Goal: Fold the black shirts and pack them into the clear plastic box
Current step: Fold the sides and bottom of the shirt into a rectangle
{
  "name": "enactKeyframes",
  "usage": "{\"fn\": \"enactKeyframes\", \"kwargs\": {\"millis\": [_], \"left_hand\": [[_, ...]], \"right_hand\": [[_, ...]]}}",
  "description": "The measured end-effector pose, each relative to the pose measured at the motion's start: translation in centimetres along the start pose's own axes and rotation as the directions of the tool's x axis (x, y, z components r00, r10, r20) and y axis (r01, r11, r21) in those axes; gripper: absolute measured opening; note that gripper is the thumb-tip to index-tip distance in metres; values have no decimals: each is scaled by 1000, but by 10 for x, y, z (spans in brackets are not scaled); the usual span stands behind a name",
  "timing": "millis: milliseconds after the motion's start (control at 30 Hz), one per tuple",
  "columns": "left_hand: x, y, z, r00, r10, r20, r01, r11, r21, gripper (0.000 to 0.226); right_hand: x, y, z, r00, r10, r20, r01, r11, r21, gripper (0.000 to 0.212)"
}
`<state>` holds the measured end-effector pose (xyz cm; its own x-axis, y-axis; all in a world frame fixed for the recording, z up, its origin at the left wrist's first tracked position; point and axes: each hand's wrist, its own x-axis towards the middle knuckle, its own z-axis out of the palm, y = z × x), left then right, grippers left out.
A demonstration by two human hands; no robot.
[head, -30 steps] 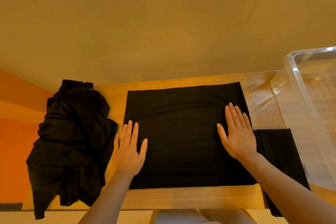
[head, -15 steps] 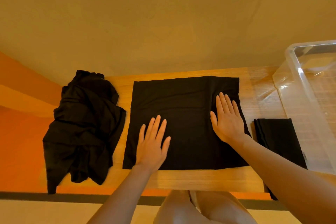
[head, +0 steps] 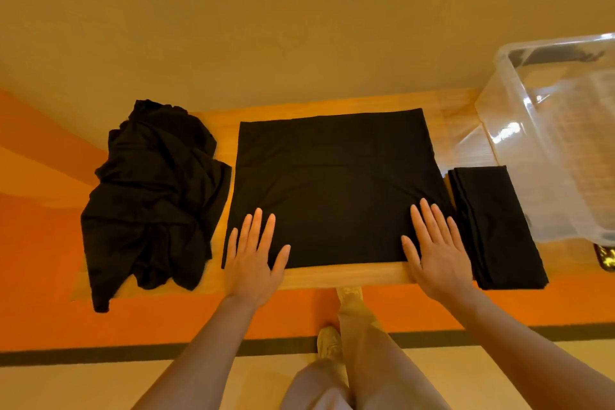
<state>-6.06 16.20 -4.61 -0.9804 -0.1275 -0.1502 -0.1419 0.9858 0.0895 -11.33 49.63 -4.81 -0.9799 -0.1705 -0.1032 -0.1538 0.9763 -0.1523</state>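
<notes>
On the middle of the wooden table (head: 332, 276) lies a black shirt (head: 332, 186), folded into a flat, roughly square panel. Its far edge runs close to the far side of the table; its near edge stops just short of the near side, so that a bare strip of wood shows in front of it. Faint creases cross the cloth near its right side.

Left hand (head: 254, 256): flat, palm down, fingers straight and slightly spread. The fingers rest on the near left corner of the folded shirt; the heel of the hand lies past the near edge of the cloth. It grips nothing.

Right hand (head: 436, 251): flat, palm down, fingers straight and slightly spread. The fingers rest on the near right corner of the same shirt; the heel reaches over the bare strip of wood. It grips nothing.

Just beside the shirt on the right lies a narrow folded black garment (head: 492, 226), set lengthwise; its near end extends to the near edge of the table. A thin gap of wood separates the two pieces.

Further right stands the clear plastic box (head: 549, 143), open at the top, touching or just beside the far end of the narrow garment. Whether it holds anything cannot be told.

At the left end of the table sits a crumpled heap of black shirts (head: 156, 189), unfolded, with one part hanging over the near edge.

Below the table, an orange floor area (head: 40, 259) and the person's legs (head: 349, 369) are visible.
</notes>
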Motion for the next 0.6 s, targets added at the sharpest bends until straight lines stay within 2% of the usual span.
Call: {"fn": "enactKeyframes", "kwargs": {"millis": [133,367,500,600], "left_hand": [[-14,-6,-1,999,-33,-18,33,999,-25,69],[-49,-30,2,997,76,13,-76,996,-37,74],[-59,-52,-2,982,186,-21,-185,982,28,72],[-62,-65,-5,951,301,-73,-294,951,95,65]], "right_hand": [[-12,-5,-2,1000,1,0,-1,1000,24,67],[-47,2,2,996,-85,33,85,996,24,73],[-60,19,-2,983,-180,48,181,983,-26,76],[-61,29,-6,966,-256,22,257,959,-120,65]]}}
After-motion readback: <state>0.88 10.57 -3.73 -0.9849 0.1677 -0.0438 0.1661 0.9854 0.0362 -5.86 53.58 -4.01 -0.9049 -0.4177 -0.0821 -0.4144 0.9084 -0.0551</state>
